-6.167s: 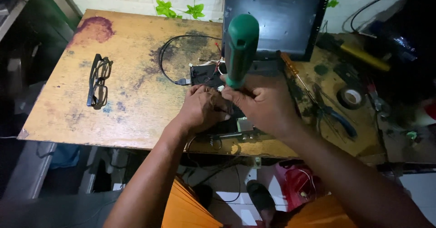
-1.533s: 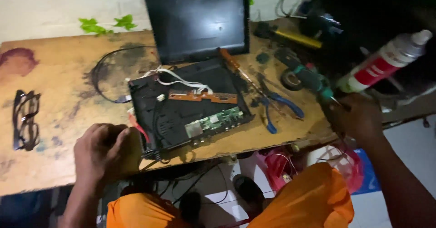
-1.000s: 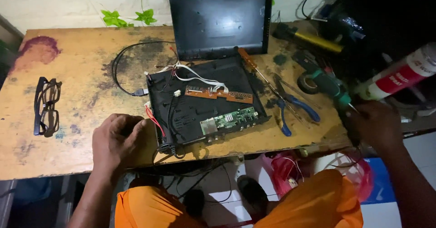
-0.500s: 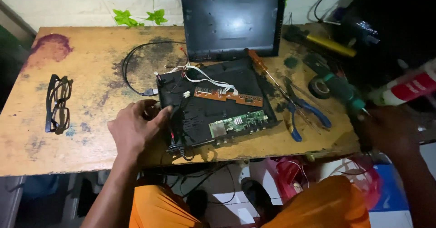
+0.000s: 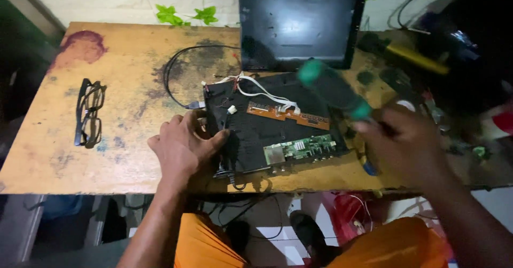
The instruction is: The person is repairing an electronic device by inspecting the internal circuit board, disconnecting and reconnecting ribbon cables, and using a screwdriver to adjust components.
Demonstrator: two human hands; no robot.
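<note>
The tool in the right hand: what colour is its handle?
Green, a blurred green handle in the right hand; the head view shows it.

1. I see a small electronics repair workshop.
2. A stained wooden workbench (image 5: 117,86) bears an opened black device chassis (image 5: 251,134) with bare circuit boards (image 5: 299,149).
3. A dark monitor panel (image 5: 299,22) leans behind; a yellow-handled tool (image 5: 417,58) lies nearby.

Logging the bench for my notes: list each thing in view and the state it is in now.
Black device: opened, circuit boards exposed.
Green board: mounted, near front edge.
Left hand: resting on the device's left edge.
Right hand: holding the green screwdriver, blurred.
Glasses: folded, lying apart at left.
Monitor: upright, screen dark.
</note>
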